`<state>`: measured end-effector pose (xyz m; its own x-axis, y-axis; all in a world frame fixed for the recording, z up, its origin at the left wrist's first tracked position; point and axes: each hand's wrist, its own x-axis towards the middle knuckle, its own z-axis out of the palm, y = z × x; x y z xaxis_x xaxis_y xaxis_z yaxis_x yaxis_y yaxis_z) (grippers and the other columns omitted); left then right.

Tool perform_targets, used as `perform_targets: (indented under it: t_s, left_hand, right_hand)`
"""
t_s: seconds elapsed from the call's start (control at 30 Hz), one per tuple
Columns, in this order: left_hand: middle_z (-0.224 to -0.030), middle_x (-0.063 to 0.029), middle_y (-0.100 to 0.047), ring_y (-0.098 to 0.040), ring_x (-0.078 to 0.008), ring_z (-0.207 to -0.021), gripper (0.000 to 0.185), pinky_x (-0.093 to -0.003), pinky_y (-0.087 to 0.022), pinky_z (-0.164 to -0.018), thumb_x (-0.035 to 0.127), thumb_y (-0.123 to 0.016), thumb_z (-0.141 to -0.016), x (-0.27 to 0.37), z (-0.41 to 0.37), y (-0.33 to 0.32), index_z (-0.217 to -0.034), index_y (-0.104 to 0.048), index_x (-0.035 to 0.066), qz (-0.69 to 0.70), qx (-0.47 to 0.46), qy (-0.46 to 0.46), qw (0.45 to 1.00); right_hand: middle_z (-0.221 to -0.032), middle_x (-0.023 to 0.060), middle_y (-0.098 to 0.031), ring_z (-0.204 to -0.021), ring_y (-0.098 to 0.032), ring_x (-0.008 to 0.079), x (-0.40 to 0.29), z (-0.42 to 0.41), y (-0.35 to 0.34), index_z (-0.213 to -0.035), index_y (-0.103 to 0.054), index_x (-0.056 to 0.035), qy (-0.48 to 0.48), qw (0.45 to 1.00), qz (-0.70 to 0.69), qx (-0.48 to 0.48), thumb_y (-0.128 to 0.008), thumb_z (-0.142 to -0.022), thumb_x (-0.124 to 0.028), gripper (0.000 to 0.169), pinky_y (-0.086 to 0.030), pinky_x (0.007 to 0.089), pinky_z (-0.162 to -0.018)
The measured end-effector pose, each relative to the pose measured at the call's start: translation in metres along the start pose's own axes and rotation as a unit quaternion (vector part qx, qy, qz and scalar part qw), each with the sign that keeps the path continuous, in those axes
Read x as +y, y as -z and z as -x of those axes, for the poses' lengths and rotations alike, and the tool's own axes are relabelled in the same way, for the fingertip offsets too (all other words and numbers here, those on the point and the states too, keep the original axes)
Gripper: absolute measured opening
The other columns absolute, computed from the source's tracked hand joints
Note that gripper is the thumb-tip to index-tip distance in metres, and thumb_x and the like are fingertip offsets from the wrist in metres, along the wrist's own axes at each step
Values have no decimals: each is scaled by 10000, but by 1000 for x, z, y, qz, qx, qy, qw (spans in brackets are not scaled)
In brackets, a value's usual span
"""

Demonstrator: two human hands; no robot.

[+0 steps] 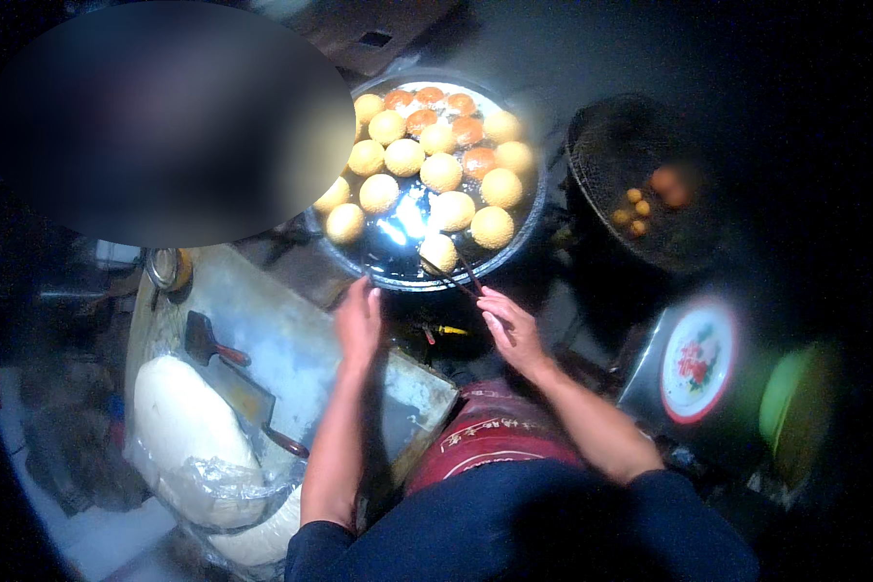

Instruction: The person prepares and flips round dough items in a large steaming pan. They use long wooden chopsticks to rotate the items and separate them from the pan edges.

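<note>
My right hand [515, 331] grips a pair of long dark chopsticks [451, 278]. Their tips are spread around a pale golden dough ball [438, 252] at the near side of a wide round frying pan [540, 196]. Several more golden balls [404, 158] float in the pan's shiny dark oil. Flatter orange-brown pieces [468, 131] lie among them towards the far side. My left hand [359, 320] is at the pan's near left rim, fingers pointing at it; whether it holds a thin tool cannot be made out.
Left of me, a worktable [298, 335] bears two dough scrapers, one a metal scraper [244, 393], and a large mass of white dough [189, 415] partly under plastic film. Rightward are a dark mesh basket [589, 167] with several balls, an enamel plate [698, 360] and a green basin [782, 400].
</note>
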<state>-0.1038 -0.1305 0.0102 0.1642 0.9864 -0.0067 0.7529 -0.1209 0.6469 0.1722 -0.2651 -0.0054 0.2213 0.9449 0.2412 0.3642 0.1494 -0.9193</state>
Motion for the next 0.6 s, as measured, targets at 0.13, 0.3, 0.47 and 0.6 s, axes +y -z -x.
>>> perform_targets:
  t_s: [0.13, 0.3, 0.47, 0.6]
  left_hand:
    - [-1201, -258, -747, -719, -454, -1115, 384, -520, -555, -974, 287, -627, -1074, -4, -3, -3, -1387, -644, 66, 26, 3, -2, 1000]
    - [-1215, -260, -745, -720, -453, -1120, 398, -516, -553, -985, 298, -621, -1077, -8, -8, -2, -1403, -639, 71, 7, -3, -5, 1000]
    - [-1186, -247, -756, -747, -424, -1071, 330, -470, -573, -917, 192, -646, -1070, -7, -9, -2, -1360, -645, 34, 1, 11, -26, 1000]
    - [-1229, -263, -739, -717, -439, -1138, 369, -491, -548, -988, 241, -632, -1069, -7, -8, 0, -1377, -650, 39, 14, -5, -12, 1000]
  right_hand:
    - [-1252, 177, -748, -1305, -686, 335, 2, 1, 0, -1208, -736, -24, -3, 1000, -10, 3, -701, -984, 50, 239, -550, 392, -1076]
    - [-1268, 163, -754, -1320, -681, 315, 1, 1, 1, -1213, -737, -21, -1, 1000, -14, -1, -705, -989, 41, 236, -531, 398, -1113]
    - [-1260, 163, -753, -1318, -679, 333, 3, 3, 1, -1213, -735, -30, 4, 1000, -1, -1, -705, -991, 25, 231, -530, 411, -1117]
    - [-1253, 156, -753, -1323, -671, 353, 6, 7, 1, -1227, -732, -32, 12, 1000, 9, -4, -713, -980, 32, 257, -536, 424, -1113]
